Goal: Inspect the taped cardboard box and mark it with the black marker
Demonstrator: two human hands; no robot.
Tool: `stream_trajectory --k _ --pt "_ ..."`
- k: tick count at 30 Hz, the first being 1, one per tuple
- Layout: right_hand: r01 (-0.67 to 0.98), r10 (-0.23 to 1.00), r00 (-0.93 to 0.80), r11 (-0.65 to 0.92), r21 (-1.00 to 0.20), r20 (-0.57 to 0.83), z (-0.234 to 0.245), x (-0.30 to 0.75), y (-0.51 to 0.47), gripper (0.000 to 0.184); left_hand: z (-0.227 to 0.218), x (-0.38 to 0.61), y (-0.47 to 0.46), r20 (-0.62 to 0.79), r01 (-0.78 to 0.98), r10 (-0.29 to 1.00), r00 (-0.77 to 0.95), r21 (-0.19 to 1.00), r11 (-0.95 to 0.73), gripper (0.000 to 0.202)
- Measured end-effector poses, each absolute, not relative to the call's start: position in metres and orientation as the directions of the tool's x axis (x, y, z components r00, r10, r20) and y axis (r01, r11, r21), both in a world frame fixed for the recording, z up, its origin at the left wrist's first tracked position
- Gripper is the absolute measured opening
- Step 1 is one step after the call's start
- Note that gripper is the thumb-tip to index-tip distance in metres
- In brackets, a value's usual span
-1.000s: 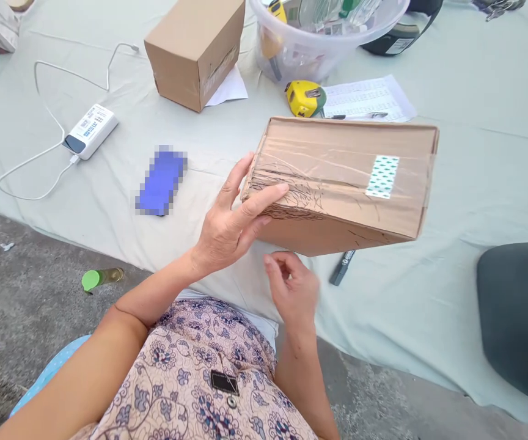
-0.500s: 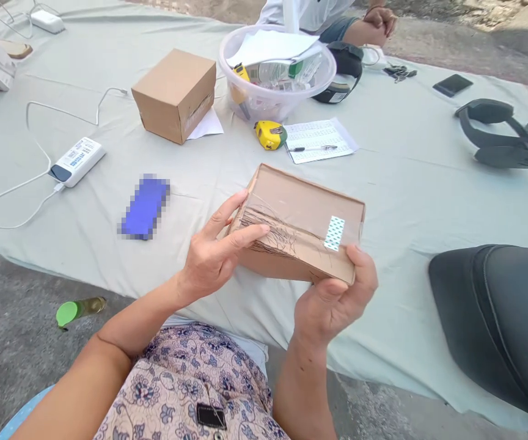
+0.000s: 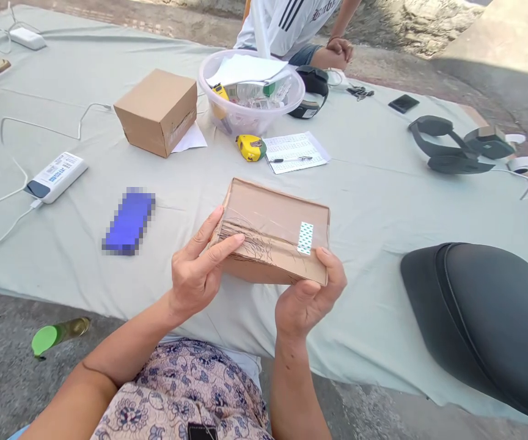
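A brown cardboard box (image 3: 277,205) is tilted toward me above the near part of the cloth. It has a patterned white-and-teal sticker (image 3: 305,238) at its right and a patch of thin dark lines at its lower left. My left hand (image 3: 197,269) holds the box's left side, with one finger stretched over the dark lines. At the lower right corner, my right hand (image 3: 310,292) grips the box between thumb and fingers. Some fingertips are hidden behind the box.
A second cardboard box (image 3: 156,101), a plastic basin (image 3: 248,119), a yellow tape measure (image 3: 250,148) and a paper with a pen (image 3: 298,150) lie beyond. Nearby are a power bank (image 3: 57,177), a blurred blue object (image 3: 129,221), a headset (image 3: 451,146) and a black padded seat (image 3: 479,318).
My view has swung slightly right and up, so everything appears shifted left and a little lower. Both hands keep nearly the same hold on the box.
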State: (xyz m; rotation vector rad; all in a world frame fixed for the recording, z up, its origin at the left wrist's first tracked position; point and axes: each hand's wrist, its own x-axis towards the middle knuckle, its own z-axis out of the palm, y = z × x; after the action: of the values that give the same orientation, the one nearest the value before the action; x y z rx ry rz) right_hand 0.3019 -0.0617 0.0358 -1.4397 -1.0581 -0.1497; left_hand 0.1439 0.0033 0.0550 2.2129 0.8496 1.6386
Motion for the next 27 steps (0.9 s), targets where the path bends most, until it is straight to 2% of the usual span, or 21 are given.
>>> stream_trajectory --k 5,9,11,13,16,18,19,21,22,24,27 --pt "0.674 0.490 0.582 0.156 -0.722 0.649 0.034 0.303 -0.057 0.051 0.051 0.148 0.007 0.805 0.294 0.570 0.162 0.513 -0.807 0.051" --pt "0.656 0.498 0.576 0.190 -0.730 0.648 0.030 0.303 -0.057 0.051 0.034 0.143 0.014 0.766 0.171 0.611 0.198 0.587 -0.791 0.078" --pt "0.611 0.557 0.575 0.195 -0.767 0.599 0.027 0.305 -0.059 0.054 0.020 0.137 0.018 0.654 0.149 0.708 0.267 0.698 -0.701 0.096" --pt "0.558 0.635 0.545 0.212 -0.803 0.547 0.023 0.312 -0.062 0.063 0.004 0.130 0.020 0.474 0.212 0.809 0.348 0.800 -0.561 0.108" --pt "0.547 0.694 0.505 0.202 -0.812 0.513 0.014 0.334 -0.064 0.067 -0.021 0.122 0.022 0.236 0.365 0.871 0.432 0.837 -0.407 0.109" --pt "0.588 0.694 0.562 0.047 -0.808 0.450 0.003 0.354 -0.066 0.059 -0.035 0.119 0.022 0.193 0.427 0.871 0.453 0.811 -0.401 0.102" --pt "0.614 0.683 0.611 -0.089 -0.785 0.401 -0.004 0.364 -0.067 0.056 -0.040 0.119 0.022 0.203 0.445 0.867 0.455 0.791 -0.419 0.098" --pt "0.651 0.667 0.673 -0.327 -0.684 0.321 -0.020 0.379 -0.072 0.053 -0.048 0.120 0.021 0.250 0.471 0.856 0.452 0.748 -0.467 0.091" --pt "0.662 0.670 0.681 -0.391 -0.640 0.296 -0.028 0.383 -0.076 0.050 -0.051 0.121 0.020 0.274 0.480 0.849 0.452 0.728 -0.490 0.088" --pt "0.671 0.659 0.693 -0.440 -0.597 0.292 -0.042 0.387 -0.084 0.041 -0.053 0.123 0.020 0.303 0.490 0.839 0.452 0.702 -0.517 0.085" --pt "0.635 0.640 0.723 -0.468 -0.614 0.259 -0.047 0.381 -0.097 0.040 -0.052 0.124 0.020 0.299 0.495 0.839 0.454 0.698 -0.517 0.084"
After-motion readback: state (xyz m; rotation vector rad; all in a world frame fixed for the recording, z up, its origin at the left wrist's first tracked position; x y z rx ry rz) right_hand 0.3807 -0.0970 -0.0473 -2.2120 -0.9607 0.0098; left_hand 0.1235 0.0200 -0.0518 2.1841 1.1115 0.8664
